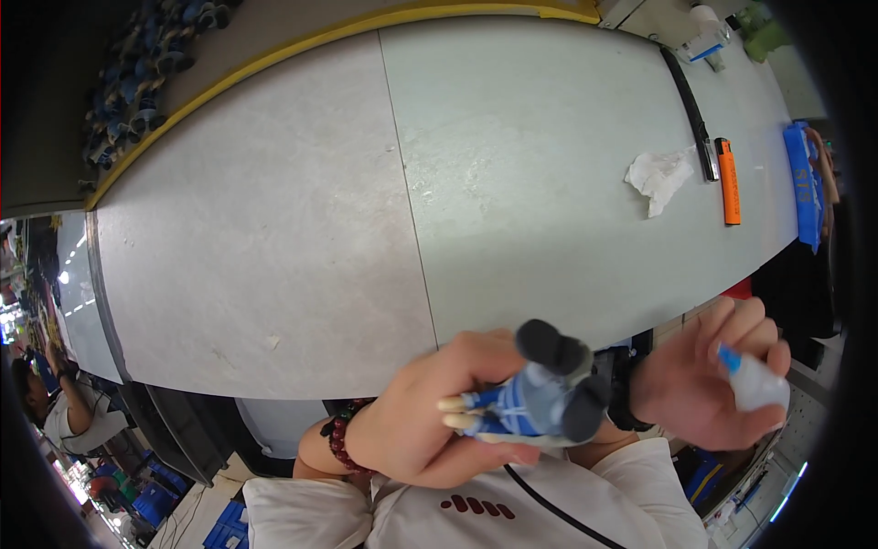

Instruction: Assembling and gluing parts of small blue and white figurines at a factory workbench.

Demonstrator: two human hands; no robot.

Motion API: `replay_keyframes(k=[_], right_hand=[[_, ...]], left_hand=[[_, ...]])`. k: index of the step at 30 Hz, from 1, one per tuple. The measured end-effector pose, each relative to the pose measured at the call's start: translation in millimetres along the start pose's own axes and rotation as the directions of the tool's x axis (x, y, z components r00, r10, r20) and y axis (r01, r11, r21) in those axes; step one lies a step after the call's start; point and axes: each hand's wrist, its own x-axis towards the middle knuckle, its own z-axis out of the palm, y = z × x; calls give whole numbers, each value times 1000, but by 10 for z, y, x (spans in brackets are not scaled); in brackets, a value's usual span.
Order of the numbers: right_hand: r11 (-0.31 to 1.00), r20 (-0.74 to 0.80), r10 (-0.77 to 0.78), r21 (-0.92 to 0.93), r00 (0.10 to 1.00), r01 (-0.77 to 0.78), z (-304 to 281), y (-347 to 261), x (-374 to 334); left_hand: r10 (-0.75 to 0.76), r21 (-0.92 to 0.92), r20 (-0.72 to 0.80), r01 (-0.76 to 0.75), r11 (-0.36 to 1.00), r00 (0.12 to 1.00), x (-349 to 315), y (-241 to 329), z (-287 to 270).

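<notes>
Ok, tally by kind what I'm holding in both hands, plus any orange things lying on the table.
Blue-and-grey figurine with black rounded parts, in your left hand: 1
Small white bottle with a blue tip, in your right hand: 1
Long, narrow orange object, on the pale grey table: 1
Total: 3

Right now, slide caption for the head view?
Left hand holds a blue-and-black figurine, right hand a white, blue-tipped bottle, at a pale table.
</notes>
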Motion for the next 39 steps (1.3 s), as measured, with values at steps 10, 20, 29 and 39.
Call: replay_keyframes(k=[10,20,29,39], right_hand=[[680,-413,235,-577,880,-453,-26,149,64],[609,-347,-108,-764,932,-213,-58,261,37],[989,49,92,-118,995,-86,442,89,-178],[952,91,301,29,949,-304,486,26,-166]], left_hand=[[258,-335,85,-216,917,962,115,-181,-13],[31,-208,54,-19,978,998,-12,-51,-43],[297,319,163,-335,887,941,228,40,1],[203,313,80,-218,925,976,191,101,54]])
